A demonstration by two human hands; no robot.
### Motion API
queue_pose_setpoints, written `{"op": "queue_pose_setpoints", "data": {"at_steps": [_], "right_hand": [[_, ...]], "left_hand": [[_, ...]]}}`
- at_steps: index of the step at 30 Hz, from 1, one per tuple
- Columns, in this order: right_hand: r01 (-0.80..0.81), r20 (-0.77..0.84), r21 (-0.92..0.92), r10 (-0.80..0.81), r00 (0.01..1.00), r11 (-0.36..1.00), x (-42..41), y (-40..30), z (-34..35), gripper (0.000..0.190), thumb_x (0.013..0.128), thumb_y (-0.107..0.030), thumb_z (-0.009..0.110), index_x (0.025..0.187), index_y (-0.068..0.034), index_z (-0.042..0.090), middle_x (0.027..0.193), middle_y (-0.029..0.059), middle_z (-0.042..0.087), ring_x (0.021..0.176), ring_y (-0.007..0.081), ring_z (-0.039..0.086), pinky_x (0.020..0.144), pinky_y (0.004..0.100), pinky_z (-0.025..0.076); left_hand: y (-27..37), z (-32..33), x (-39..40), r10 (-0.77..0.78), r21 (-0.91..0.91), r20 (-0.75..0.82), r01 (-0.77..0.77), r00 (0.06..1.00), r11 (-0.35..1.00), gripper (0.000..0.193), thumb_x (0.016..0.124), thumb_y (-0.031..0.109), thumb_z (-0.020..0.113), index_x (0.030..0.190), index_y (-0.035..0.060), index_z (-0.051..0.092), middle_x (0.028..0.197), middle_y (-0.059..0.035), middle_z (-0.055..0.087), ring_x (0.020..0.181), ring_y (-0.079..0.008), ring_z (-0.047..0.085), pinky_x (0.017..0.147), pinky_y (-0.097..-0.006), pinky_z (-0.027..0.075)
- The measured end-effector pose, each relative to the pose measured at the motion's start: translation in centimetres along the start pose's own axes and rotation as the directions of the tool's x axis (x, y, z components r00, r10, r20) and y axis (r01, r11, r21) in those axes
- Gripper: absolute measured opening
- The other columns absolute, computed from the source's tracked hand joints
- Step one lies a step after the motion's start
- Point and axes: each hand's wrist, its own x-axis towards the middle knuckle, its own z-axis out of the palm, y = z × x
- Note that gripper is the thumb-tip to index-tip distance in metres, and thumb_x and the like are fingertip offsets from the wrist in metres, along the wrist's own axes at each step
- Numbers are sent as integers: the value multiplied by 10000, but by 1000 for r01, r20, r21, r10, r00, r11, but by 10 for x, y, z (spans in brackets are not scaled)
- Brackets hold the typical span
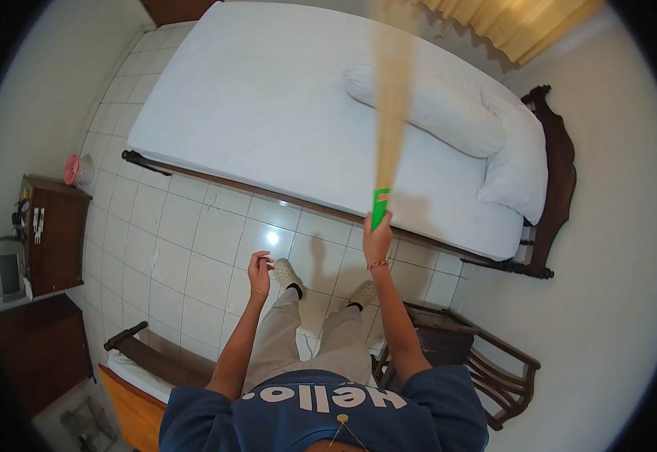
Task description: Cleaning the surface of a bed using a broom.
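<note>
My right hand (379, 237) grips the green handle (380, 208) of a bed broom made of thin sticks. Its pale bristles (393, 113) point away from me over the bed and blur towards their far end. I cannot tell whether they touch the sheet. Beneath the broom, a mattress in a white sheet (260, 96) lies on a dark wooden bed frame (283, 198). A white bolster (441, 121) and a white pillow (514, 164) rest at the headboard end. My left hand (259, 274) hangs over the floor with loosely bent fingers and holds nothing.
Behind me on the right stands a dark wooden chair (475, 350). A wooden cabinet (57, 231) and a pink-and-white basket (80, 169) are along the left wall. Another bed (159, 356) is at lower left. White tiles (215, 237) cover the floor.
</note>
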Motion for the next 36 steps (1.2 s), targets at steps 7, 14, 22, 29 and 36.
{"op": "queue_pose_setpoints", "data": {"at_steps": [7, 14, 22, 29, 36], "right_hand": [[-262, 206, -27, 261, 943, 965, -68, 36, 141, 462, 757, -225, 482, 1041, 47, 239, 673, 239, 521, 649, 384, 521, 543, 431, 414], [252, 833, 24, -159, 531, 967, -146, -50, 194, 378, 720, -246, 515, 941, 10, 346, 648, 213, 542, 600, 387, 530, 550, 442, 432], [298, 411, 37, -286, 866, 954, 6, -166, 155, 307, 744, -298, 507, 856, -36, 393, 643, 193, 539, 595, 371, 522, 509, 449, 400], [-108, 329, 36, 91, 940, 993, 50, -100, 245, 381, 717, -247, 511, 923, 12, 323, 712, 235, 523, 659, 389, 519, 572, 447, 409], [309, 912, -80, -56, 407, 948, -95, -111, 311, 401, 670, -157, 523, 927, 55, 301, 773, 286, 513, 769, 402, 512, 630, 430, 417]], "left_hand": [[15, -4, 42, 14, -113, -56, -20, 998, 993, 164, 804, 49, 351, 883, 22, 493, 726, -49, 496, 644, -94, 487, 544, -215, 444], [14, -66, 56, -2, -149, -184, -26, 983, 989, 168, 807, 62, 354, 890, 22, 494, 707, -53, 509, 614, -92, 485, 537, -211, 440], [21, -124, 64, 9, -111, -342, -50, 939, 992, 169, 817, 67, 343, 876, 20, 494, 729, -54, 505, 640, -93, 488, 529, -203, 434], [-1, -136, 53, -96, -169, -440, 23, 893, 985, 167, 816, 52, 337, 850, 20, 498, 702, -48, 509, 629, -95, 497, 519, -208, 437], [6, -113, 82, -168, -195, -435, 90, 885, 977, 173, 814, 67, 344, 875, 29, 502, 688, -47, 515, 606, -90, 492, 530, -207, 441]]}}
